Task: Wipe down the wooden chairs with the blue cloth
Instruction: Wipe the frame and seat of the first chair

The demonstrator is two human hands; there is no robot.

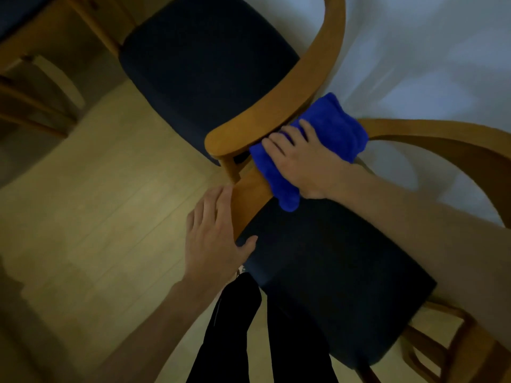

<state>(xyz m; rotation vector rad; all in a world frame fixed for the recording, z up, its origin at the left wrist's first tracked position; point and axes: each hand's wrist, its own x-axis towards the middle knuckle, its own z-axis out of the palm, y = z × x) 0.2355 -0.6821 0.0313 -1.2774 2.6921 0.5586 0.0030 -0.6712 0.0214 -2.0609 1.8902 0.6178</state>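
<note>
We are pressing the blue cloth (312, 150) flat under our right hand (301, 164), fingers spread over it, on the near chair's wooden armrest (249, 200), at one o'clock from our left hand (215, 239), whose relaxed fingers are bracing that armrest, likely steadying it.

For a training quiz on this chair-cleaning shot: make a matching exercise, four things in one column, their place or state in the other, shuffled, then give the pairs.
Column 1
1. blue cloth
2. left hand
3. right hand
4. far chair's seat

Column 2
A. flat against the near chair's wooden edge
B. dark, with nothing on it
C. pressing down on the cloth
D. draped over the near chair's backrest

Pairs: 1-D, 2-A, 3-C, 4-B
</note>
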